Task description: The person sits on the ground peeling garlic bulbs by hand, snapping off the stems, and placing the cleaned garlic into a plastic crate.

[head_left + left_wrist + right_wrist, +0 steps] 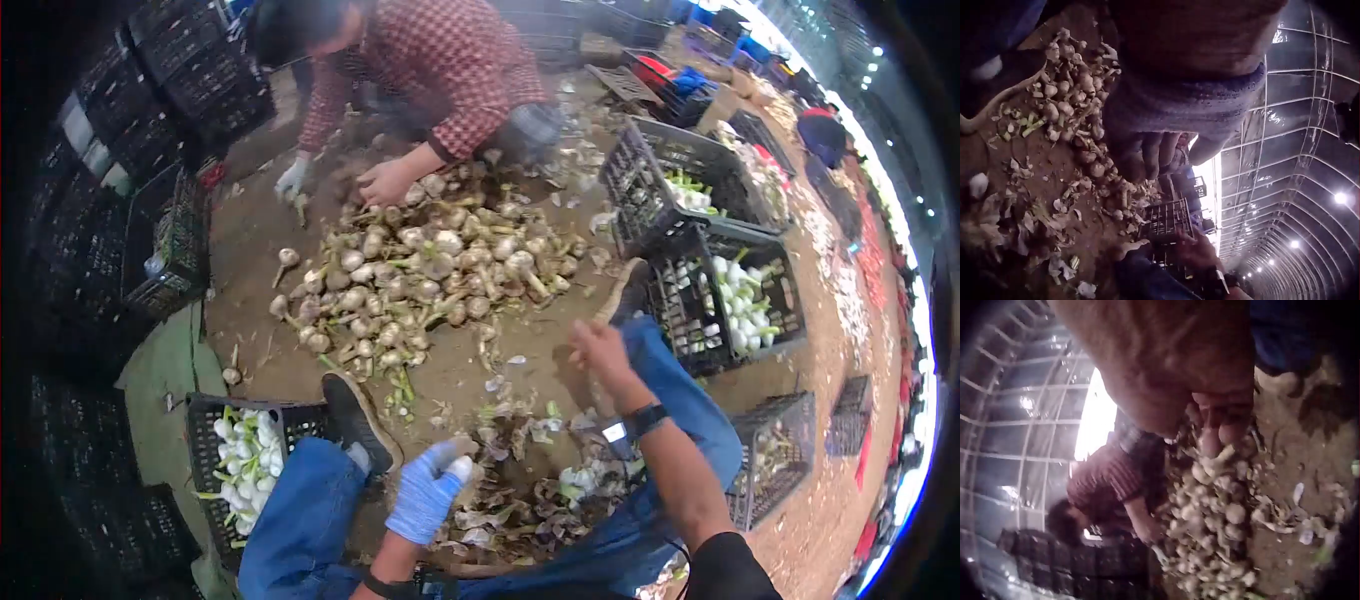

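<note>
The left hand [425, 495], in a blue-and-white knit glove, is above peelings between the legs. Its fingers and thumb bend loosely in the left wrist view, with a gap between them and nothing visible held. The bare right hand [602, 355] hangs over the right shin, its fingers loosely bent; nothing in it can be made out, though the palm is partly hidden. A heap of garlic bulbs [440, 265] with stems covers the ground in front. In the right wrist view, the fingertips [1221, 439] overlap the pile's edge, without clear contact.
A person in a red checked top [450, 80] bends over the heap's far side. Black crates of white garlic stand at right [705, 355] and lower left [205, 470]. Stacked dark crates [190, 70] line the left. Peelings [520, 510] litter the ground between the shoes.
</note>
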Demonstrator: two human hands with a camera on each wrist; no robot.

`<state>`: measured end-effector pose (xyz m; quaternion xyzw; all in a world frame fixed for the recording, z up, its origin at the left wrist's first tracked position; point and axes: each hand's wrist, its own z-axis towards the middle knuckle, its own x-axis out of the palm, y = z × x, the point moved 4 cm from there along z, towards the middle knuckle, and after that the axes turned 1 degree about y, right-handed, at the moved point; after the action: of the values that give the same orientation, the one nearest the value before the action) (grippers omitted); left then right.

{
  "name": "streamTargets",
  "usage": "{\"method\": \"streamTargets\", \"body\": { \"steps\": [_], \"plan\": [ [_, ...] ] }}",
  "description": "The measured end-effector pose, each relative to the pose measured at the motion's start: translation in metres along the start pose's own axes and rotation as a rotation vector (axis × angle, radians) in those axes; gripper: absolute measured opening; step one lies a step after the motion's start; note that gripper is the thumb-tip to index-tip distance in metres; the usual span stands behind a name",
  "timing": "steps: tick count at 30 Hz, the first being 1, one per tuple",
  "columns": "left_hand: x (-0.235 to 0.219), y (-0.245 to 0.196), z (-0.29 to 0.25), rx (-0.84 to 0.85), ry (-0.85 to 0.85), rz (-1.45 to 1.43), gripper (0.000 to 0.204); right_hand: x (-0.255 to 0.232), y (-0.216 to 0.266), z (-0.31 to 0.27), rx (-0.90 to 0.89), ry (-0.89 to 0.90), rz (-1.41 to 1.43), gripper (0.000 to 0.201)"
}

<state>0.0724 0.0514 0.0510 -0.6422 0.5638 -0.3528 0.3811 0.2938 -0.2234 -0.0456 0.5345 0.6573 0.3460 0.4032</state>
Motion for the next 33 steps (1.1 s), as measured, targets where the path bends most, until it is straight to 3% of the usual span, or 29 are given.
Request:
{"method": "streamTargets", "body": {
  "steps": [1,5,7,9,10,12,14,16,18,19,21,24,25,26,28,30,32,33],
  "plan": [
    [0.001,0.003,0.001,-0.014,0.015,-0.014,0.033,0.029,-0.002,0.004,-0.108,0.071,-0.229,0.049],
    [0.002,0.013,0.006,-0.082,-0.008,-0.074,0.031,0.123,-0.019,0.049,-0.250,0.173,-0.507,0.058],
    [-0.001,0.020,0.013,-0.064,-0.030,-0.029,0.031,0.149,-0.046,0.103,-0.212,-0.107,-0.537,0.058],
    [-0.004,0.023,0.017,-0.071,-0.024,0.029,0.030,0.160,-0.036,0.124,-0.267,-0.175,-0.613,0.056],
    [-0.006,0.024,0.020,-0.076,-0.028,0.027,0.030,0.163,-0.029,0.130,-0.324,-0.252,-0.691,0.054],
    [-0.009,0.026,0.021,-0.154,-0.029,-0.030,0.031,0.159,-0.033,0.130,-0.225,-0.229,-0.663,0.049],
    [-0.014,0.028,0.019,-0.198,-0.057,-0.085,0.031,0.147,-0.028,0.114,-0.353,-0.108,-0.510,0.045],
    [-0.018,0.032,0.018,-0.159,-0.091,-0.208,0.030,0.129,-0.009,0.078,-0.433,-0.135,-0.607,0.039],
    [-0.022,0.035,0.017,-0.066,-0.117,-0.171,0.030,0.106,-0.036,0.069,-0.421,-0.118,-0.623,0.037],
    [-0.023,0.041,0.020,-0.033,-0.103,-0.167,0.030,0.108,-0.018,0.047,-0.443,-0.116,-0.615,0.037],
    [-0.021,0.043,0.020,-0.026,-0.093,-0.139,0.030,0.093,0.006,0.007,-0.204,-0.015,-0.457,0.037],
    [-0.016,0.030,0.011,-0.044,-0.114,-0.088,0.031,0.083,-0.003,0.021,-0.296,-0.048,-0.472,0.038],
    [-0.013,0.040,0.015,-0.006,-0.124,-0.273,0.030,0.085,0.003,0.024,-0.310,-0.075,-0.533,0.038],
    [-0.014,0.053,0.017,0.009,-0.117,-0.264,0.030,0.086,0.007,0.025,-0.321,-0.087,-0.523,0.038],
    [-0.026,0.054,0.015,0.117,-0.193,-0.022,0.029,0.093,0.018,0.021,-0.476,-0.038,-0.590,0.034],
    [-0.028,0.055,0.014,0.013,-0.168,-0.221,0.033,0.089,0.022,0.004,-0.555,-0.120,-0.717,0.031],
    [-0.028,0.049,0.012,-0.040,-0.153,-0.316,0.034,0.083,0.031,-0.018,-0.669,-0.045,-0.783,0.030],
    [-0.028,0.045,0.011,-0.035,-0.149,-0.308,0.034,0.081,0.026,-0.017,-0.613,-0.031,-0.868,0.029]
  ]
}}
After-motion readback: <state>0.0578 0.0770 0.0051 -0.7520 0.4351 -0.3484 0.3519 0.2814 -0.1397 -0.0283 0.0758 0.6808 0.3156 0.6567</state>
